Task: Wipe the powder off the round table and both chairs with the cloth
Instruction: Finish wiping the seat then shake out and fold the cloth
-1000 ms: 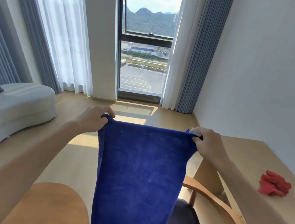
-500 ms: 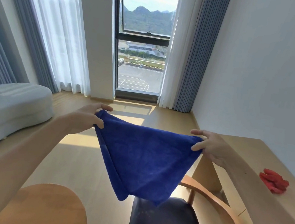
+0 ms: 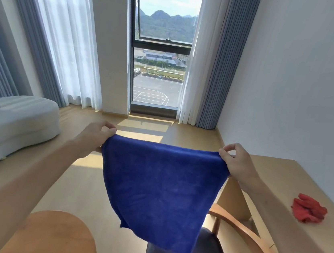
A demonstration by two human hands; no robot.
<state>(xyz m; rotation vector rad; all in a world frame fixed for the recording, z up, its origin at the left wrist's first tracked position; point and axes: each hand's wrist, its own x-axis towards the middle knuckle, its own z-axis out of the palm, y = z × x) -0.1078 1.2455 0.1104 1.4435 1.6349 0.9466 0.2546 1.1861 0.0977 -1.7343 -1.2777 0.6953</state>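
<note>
A blue cloth (image 3: 158, 190) hangs in the air in front of me, folded over so it tapers downward. My left hand (image 3: 95, 138) pinches its top left corner and my right hand (image 3: 234, 162) pinches its top right corner. Below the cloth stands a chair (image 3: 253, 235) with a dark seat and a curved wooden back. The edge of the round wooden table (image 3: 53, 236) shows at the bottom left. A second chair is not in view.
A long wooden desk (image 3: 277, 182) runs along the right wall with a crumpled red cloth (image 3: 308, 211) on it. A pale sofa (image 3: 15, 120) sits at the left. Ahead are the wooden floor, curtains and a tall window.
The full hanging cloth was folded up into a shorter double layer; my hands regripped the top corners and pulled its top edge taut again.
</note>
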